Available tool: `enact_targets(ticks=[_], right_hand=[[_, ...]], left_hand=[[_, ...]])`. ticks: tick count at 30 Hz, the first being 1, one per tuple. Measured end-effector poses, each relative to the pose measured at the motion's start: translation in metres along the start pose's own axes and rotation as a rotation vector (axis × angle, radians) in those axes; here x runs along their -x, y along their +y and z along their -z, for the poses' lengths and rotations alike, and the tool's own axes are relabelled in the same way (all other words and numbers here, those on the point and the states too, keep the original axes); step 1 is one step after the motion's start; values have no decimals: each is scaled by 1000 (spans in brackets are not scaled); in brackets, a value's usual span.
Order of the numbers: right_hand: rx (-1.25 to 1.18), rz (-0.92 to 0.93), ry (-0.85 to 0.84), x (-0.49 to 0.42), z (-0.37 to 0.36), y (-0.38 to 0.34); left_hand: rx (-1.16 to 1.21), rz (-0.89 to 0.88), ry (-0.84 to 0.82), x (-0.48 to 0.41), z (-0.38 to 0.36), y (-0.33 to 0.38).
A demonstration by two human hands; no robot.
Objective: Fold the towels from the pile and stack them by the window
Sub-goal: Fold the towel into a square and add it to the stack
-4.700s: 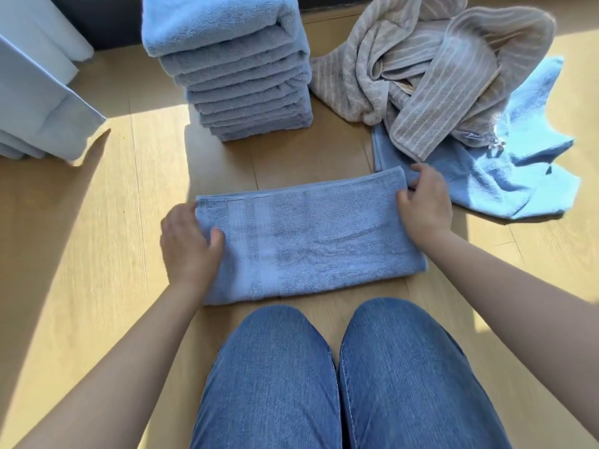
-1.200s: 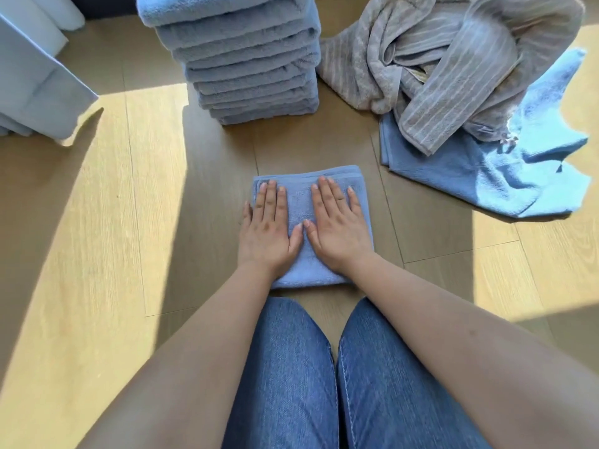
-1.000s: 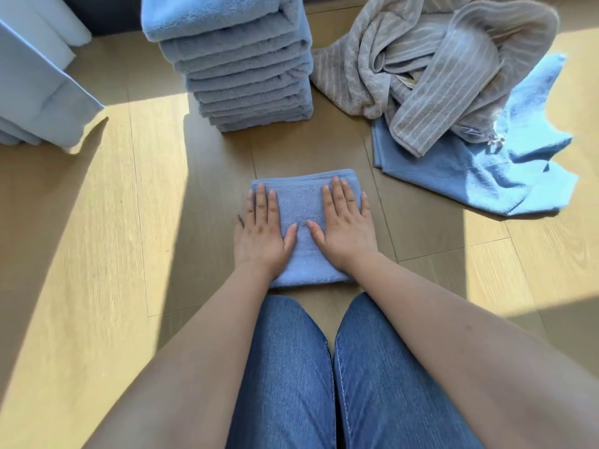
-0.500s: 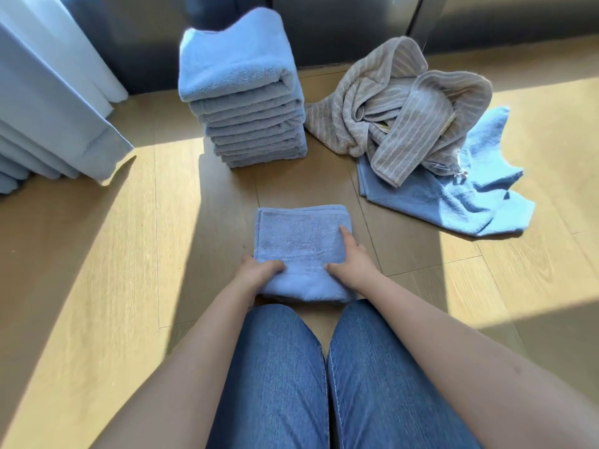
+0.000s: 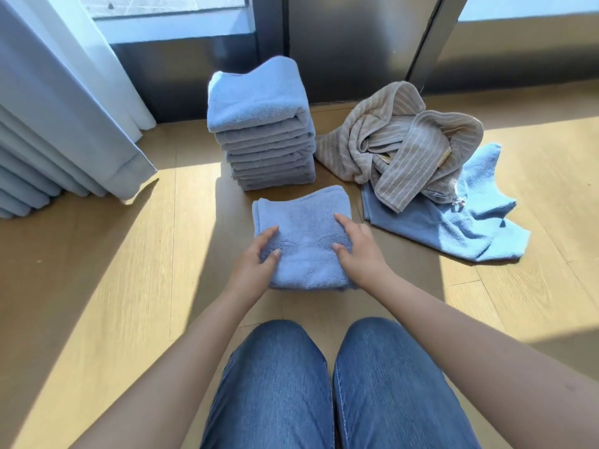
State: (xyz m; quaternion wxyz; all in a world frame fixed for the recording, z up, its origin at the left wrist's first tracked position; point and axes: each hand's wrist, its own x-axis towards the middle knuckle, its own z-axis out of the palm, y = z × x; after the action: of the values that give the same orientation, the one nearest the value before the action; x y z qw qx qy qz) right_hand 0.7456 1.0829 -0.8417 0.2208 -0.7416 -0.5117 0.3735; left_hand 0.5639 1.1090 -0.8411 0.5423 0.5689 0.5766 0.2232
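Folded blue towel (image 5: 304, 228) gripped at centre, just below the stack (image 5: 262, 124).
The stack stands by the window (image 5: 162, 14), upper centre; a curtain (image 5: 64, 108) hangs upper left; a striped beige towel (image 5: 398, 140) lies right, over a loose blue towel (image 5: 453, 228). Left hand (image 5: 256, 264) and right hand (image 5: 359, 251) each grip one side, thumbs on top, forearms reaching forward.

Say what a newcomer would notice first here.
First, the folded towel in front of the knees, gripped at its sides by the left hand and right hand. Beyond it a tall stack of folded blue towels stands by the window, with the loose pile of beige and blue towels on its right.
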Motion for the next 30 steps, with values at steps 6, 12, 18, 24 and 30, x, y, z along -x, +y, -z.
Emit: enact_targets(ticks=[6,12,18,24,30], right_hand=[[-1,271,195,-19,42,-59],[65,416,303,-77,86,-135],[94,415,310,-151,106,-192],[119,360,252,-192,89,-192],[278,194,12,-210,59,-160]], left_hand=[[4,-270,144,-10,40,65],[91,-404,252,-57,81,141],[114,-373,345,-114,114,177],[121,-260,363,-163,125,159],[-143,-85,333,-182,111,97]])
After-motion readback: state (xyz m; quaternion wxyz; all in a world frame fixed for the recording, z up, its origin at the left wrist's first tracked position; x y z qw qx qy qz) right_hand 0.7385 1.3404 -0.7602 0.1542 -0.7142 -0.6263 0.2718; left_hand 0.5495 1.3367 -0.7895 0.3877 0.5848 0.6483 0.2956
